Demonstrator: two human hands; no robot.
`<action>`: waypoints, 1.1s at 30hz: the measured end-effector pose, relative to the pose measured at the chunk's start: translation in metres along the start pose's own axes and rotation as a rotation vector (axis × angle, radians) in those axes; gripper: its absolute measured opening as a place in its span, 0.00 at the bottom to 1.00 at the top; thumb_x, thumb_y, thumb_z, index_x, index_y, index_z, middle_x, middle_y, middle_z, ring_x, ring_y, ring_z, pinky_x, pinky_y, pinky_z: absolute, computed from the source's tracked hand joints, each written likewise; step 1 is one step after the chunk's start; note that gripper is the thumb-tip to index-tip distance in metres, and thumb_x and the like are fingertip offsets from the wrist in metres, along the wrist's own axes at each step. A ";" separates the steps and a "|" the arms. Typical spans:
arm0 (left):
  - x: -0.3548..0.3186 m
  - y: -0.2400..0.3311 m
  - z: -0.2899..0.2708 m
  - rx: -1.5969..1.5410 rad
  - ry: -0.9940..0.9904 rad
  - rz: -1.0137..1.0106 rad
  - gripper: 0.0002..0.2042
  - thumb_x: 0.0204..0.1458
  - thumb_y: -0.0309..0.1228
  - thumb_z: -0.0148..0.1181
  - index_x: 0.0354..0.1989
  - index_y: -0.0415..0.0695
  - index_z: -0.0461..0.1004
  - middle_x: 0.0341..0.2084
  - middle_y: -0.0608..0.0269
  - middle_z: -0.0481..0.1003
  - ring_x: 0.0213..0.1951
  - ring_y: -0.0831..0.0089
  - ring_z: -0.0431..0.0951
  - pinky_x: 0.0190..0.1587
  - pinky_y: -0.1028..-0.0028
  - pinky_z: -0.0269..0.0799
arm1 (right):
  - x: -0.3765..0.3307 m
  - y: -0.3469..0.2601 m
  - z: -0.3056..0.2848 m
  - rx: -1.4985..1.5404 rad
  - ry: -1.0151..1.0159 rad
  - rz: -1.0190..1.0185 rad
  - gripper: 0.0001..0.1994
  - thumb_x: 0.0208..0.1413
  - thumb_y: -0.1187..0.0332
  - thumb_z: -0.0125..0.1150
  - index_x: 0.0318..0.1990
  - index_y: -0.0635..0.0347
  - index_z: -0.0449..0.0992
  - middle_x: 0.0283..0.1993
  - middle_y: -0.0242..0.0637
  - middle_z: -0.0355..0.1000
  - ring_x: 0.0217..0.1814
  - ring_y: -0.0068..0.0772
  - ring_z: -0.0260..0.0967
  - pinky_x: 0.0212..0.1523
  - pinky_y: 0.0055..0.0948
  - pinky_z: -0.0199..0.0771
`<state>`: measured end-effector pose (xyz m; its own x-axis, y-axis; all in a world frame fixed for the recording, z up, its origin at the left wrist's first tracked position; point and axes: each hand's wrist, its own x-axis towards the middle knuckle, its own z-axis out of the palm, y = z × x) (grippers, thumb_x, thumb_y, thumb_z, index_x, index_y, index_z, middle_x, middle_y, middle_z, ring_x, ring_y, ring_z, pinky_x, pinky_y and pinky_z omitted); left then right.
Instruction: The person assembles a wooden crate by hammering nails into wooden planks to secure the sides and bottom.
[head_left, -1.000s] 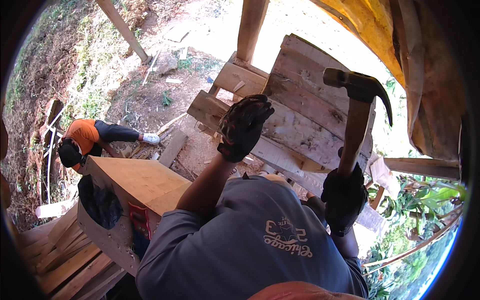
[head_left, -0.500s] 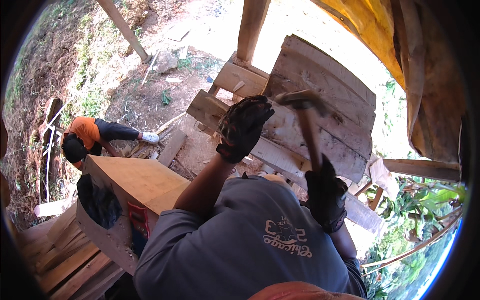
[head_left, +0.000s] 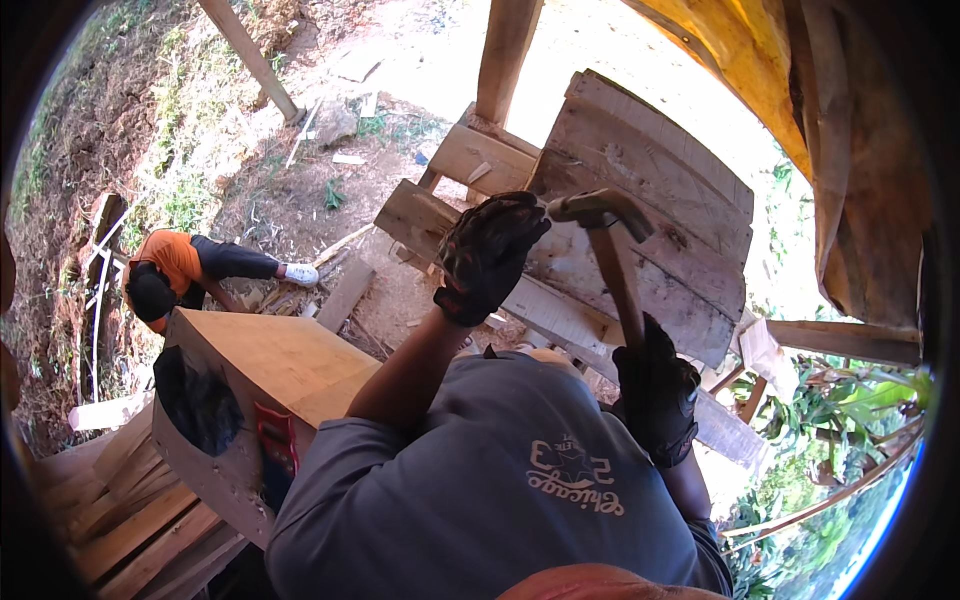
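Observation:
My right hand (head_left: pixel 655 395), in a black glove, is wrapped round the wooden handle of a claw hammer (head_left: pixel 618 270). The hammer's metal head is raised, its striking face close to the fingertips of my left hand (head_left: pixel 490 255). That hand is also gloved in black, its fingers drawn together; whatever they pinch, if anything, is too small or hidden to make out. Beyond both hands is a panel of rough weathered planks (head_left: pixel 650 170), with a narrower wooden board (head_left: pixel 560 310) along its near side.
At left stands a pale wooden box-like piece (head_left: pixel 270 355) with a red-handled saw (head_left: pixel 277 440) against its side. Stacked timber (head_left: pixel 140 530) lies lower left. A person in an orange shirt (head_left: pixel 170 262) bends down farther off. A wooden post (head_left: pixel 505 60) and yellow tarp (head_left: pixel 740 50) rise beyond.
The hammer head, blurred before, now shows sharply, and its claw end has tipped lower. My left hand stays almost in place.

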<state>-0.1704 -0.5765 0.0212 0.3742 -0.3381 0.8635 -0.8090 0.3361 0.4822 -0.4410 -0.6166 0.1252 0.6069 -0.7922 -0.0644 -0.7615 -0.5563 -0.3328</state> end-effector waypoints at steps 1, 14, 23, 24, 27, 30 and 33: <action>-0.002 -0.002 -0.002 0.004 -0.052 -0.021 0.20 0.52 0.19 0.74 0.53 0.42 0.76 0.47 0.50 0.83 0.50 0.54 0.85 0.52 0.61 0.82 | -0.001 0.000 -0.002 -0.058 0.048 0.017 0.26 0.62 0.61 0.65 0.67 0.52 0.72 0.46 0.50 0.82 0.42 0.58 0.82 0.47 0.55 0.79; -0.029 0.012 -0.012 -0.062 -0.430 -0.748 0.49 0.56 0.44 0.74 0.80 0.41 0.49 0.73 0.39 0.63 0.72 0.49 0.67 0.70 0.56 0.65 | -0.004 0.000 -0.016 -0.213 0.309 -0.207 0.19 0.64 0.66 0.64 0.59 0.65 0.74 0.34 0.46 0.79 0.28 0.42 0.79 0.28 0.38 0.77; -0.025 0.014 -0.017 -0.029 -0.539 -0.904 0.53 0.53 0.49 0.74 0.81 0.43 0.47 0.68 0.36 0.68 0.68 0.46 0.72 0.65 0.55 0.71 | 0.004 0.003 0.002 0.033 -0.027 -0.096 0.15 0.62 0.61 0.66 0.54 0.54 0.77 0.43 0.52 0.80 0.41 0.55 0.82 0.40 0.51 0.78; -0.025 0.012 -0.020 -0.052 -0.547 -0.920 0.54 0.52 0.48 0.75 0.81 0.43 0.46 0.70 0.37 0.66 0.69 0.46 0.70 0.66 0.55 0.70 | 0.006 0.010 0.001 -0.091 0.008 -0.193 0.15 0.62 0.61 0.66 0.53 0.53 0.77 0.46 0.52 0.81 0.43 0.55 0.82 0.42 0.51 0.78; -0.026 -0.002 -0.032 -0.142 -0.647 -0.869 0.61 0.47 0.48 0.80 0.81 0.38 0.42 0.75 0.38 0.56 0.76 0.49 0.59 0.73 0.57 0.61 | -0.002 0.010 -0.004 0.344 0.355 -0.003 0.12 0.66 0.66 0.62 0.52 0.63 0.76 0.25 0.36 0.75 0.20 0.33 0.72 0.22 0.32 0.69; -0.026 -0.014 -0.029 -0.215 -0.698 -0.831 0.65 0.43 0.47 0.83 0.81 0.37 0.39 0.78 0.40 0.51 0.79 0.51 0.52 0.76 0.59 0.56 | -0.016 0.022 0.015 0.743 0.469 0.144 0.17 0.67 0.62 0.63 0.55 0.65 0.74 0.24 0.35 0.75 0.20 0.31 0.72 0.19 0.30 0.67; -0.036 -0.018 -0.024 -0.209 -0.664 -0.793 0.66 0.42 0.46 0.84 0.81 0.38 0.39 0.79 0.41 0.50 0.79 0.51 0.51 0.76 0.59 0.56 | -0.007 -0.001 0.019 -0.007 0.214 -0.218 0.15 0.64 0.63 0.66 0.52 0.62 0.75 0.26 0.45 0.77 0.26 0.47 0.79 0.28 0.44 0.76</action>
<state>-0.1587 -0.5490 -0.0146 0.3872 -0.9196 0.0664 -0.3238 -0.0682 0.9437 -0.4406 -0.6058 0.1081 0.6948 -0.6886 0.2076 -0.6208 -0.7199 -0.3104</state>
